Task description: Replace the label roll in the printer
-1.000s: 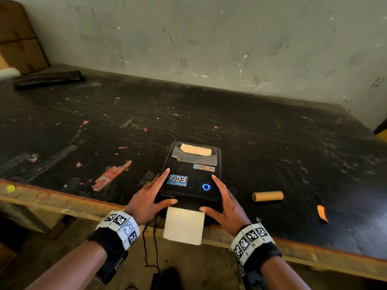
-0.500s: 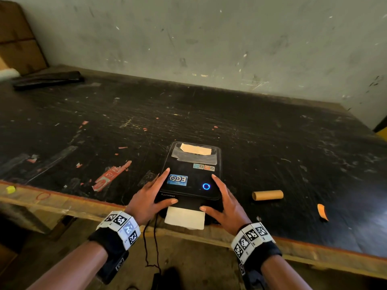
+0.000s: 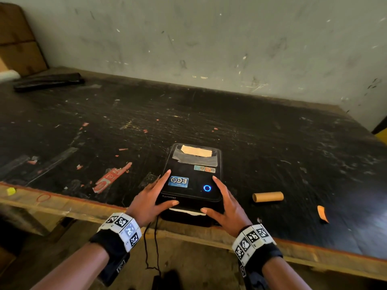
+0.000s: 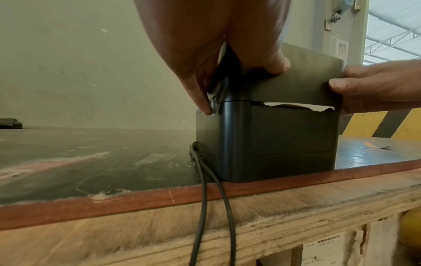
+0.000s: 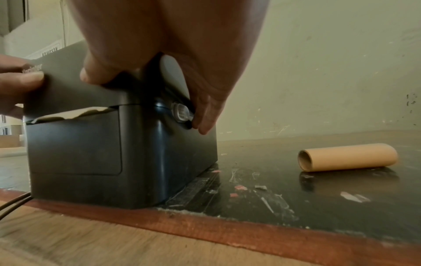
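Two spread hands flank the printer (image 3: 194, 176) at the near edge of the table (image 3: 293, 153): left hand (image 3: 149, 197) and right hand (image 3: 226, 208) press straight fingers on its lid, thumbs at the front. Torn label paper (image 4: 296, 106) shows in the slot.

Warehouse-like workshop: scarred black worktable (image 3: 272, 143), raw timber frame (image 4: 273, 225), scuffed wall (image 3: 209, 38), hazard stripes (image 4: 364, 124).

L grip (image 3: 149, 198) & R grip (image 3: 226, 210): fingers straight, thumbs inward
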